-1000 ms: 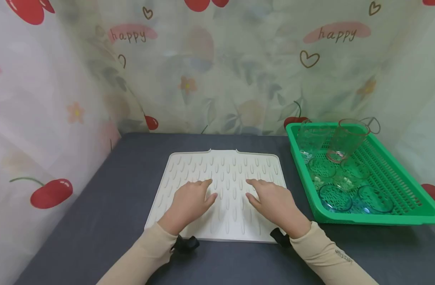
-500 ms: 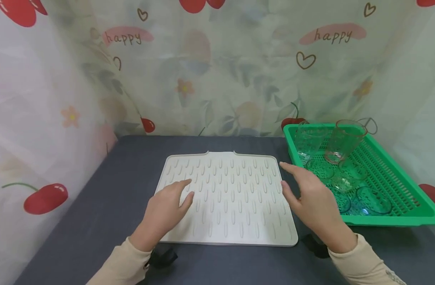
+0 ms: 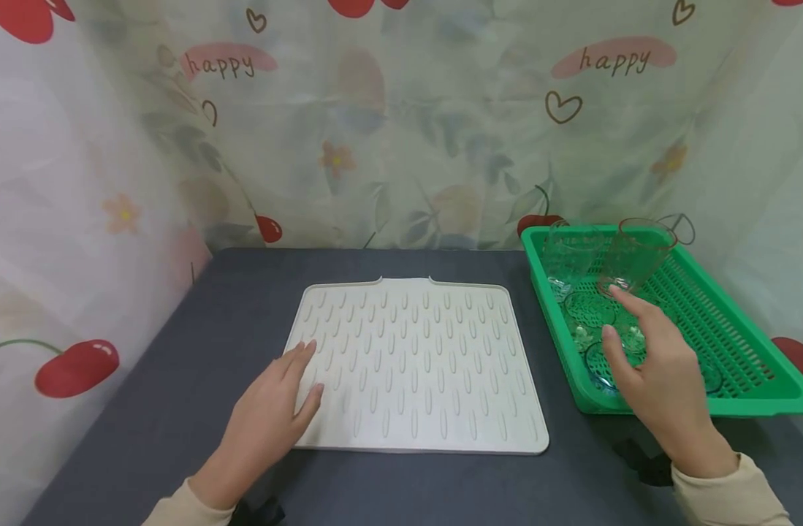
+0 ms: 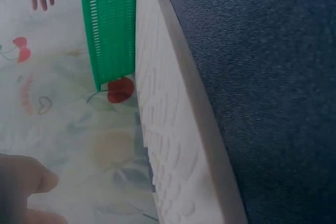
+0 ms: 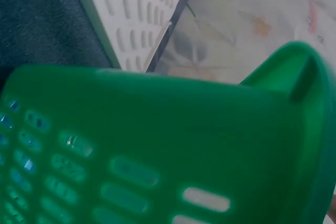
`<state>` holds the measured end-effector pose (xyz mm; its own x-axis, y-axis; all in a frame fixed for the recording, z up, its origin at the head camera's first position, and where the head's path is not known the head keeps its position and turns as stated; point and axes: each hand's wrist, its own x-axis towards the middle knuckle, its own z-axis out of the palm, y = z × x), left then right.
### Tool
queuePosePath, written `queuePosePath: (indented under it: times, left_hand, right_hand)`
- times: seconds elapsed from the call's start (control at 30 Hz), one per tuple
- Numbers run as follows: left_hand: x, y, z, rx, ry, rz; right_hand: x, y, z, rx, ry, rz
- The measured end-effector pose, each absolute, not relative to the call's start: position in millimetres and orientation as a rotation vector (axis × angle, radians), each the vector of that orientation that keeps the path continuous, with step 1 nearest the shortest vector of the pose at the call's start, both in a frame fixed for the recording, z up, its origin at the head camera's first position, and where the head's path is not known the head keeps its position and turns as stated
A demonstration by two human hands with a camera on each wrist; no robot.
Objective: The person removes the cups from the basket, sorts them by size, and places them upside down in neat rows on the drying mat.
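My right hand [image 3: 667, 376] is over the front of a green perforated basket [image 3: 756, 343], thumb and index finger spread, gripping nothing. Behind its fingertips stand a clear glass [image 3: 572, 256] and a pink-tinted glass mug [image 3: 638, 252], whose handle juts past the basket rim. Lower glasses sit in front, among them a blue-rimmed glass [image 3: 597, 369], partly hidden by the hand. My left hand [image 3: 266, 416] hovers at the left edge of a white ridged draining mat [image 3: 414, 365], fingers extended and holding nothing. In the right wrist view, the basket wall [image 5: 157, 119] fills the foreground.
A dark grey cloth [image 3: 177, 394] covers the table under the mat and basket. A patterned curtain [image 3: 401, 124] encloses the back and both sides. The basket stands at the right, a narrow gap from the mat.
Both hands have parted from over the mat. The right hand has moved right to the basket, while the left has drawn back left toward the mat's edge. The glasses stay in place.
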<state>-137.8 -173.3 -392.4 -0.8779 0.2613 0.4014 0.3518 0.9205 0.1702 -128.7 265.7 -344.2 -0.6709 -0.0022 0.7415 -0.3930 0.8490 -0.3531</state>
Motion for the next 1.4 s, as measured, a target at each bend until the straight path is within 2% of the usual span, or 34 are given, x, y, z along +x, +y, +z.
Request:
queuePosePath:
  times: [0.83, 1.4]
  left_hand:
    - [-123, -197, -421, -0.456, -2.881, -0.222]
    - [-124, -204, -430, -0.455, -3.104, -0.215]
  right_hand:
    - [-136, 322, -356, 0.198, -2.798, 0.883]
    - [-148, 329, -356, 0.251, -3.068, 0.951]
